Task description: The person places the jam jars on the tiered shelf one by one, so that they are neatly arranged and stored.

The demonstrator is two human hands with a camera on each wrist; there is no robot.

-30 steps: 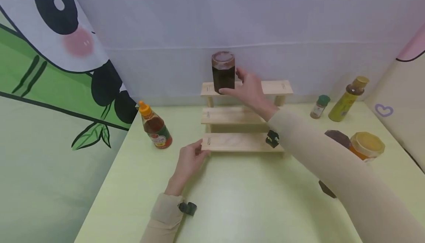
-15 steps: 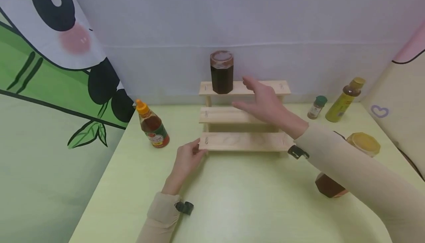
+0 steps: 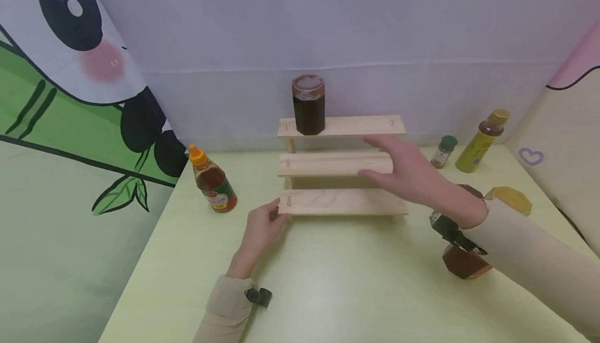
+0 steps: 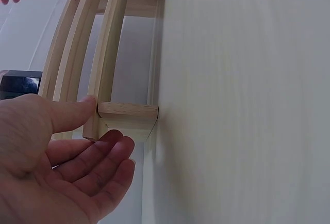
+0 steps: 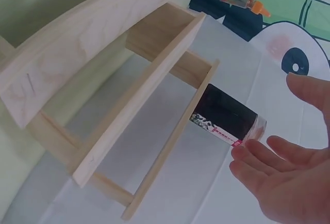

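R wrist view: dark jar (image 3: 309, 111) bears a pink-and-white label, not visible in head view. Jar stands upright, top board of wooden rack (image 3: 344, 201), L end. L wrist view: L hand (image 3: 262, 227) grips bottom board, thumb on front, fingers curled by its L end; head view shows fingers only partly. R hand (image 3: 416, 174): fingers extended, thumb spread, holding nothing, apart fr. jar; hides R part of middle board. R sleeve (image 3: 529, 259) partly covers yellow-lidded jar (image 3: 512, 199). Open room: top board R of jar; table (image 3: 337, 280) betw. forearms.
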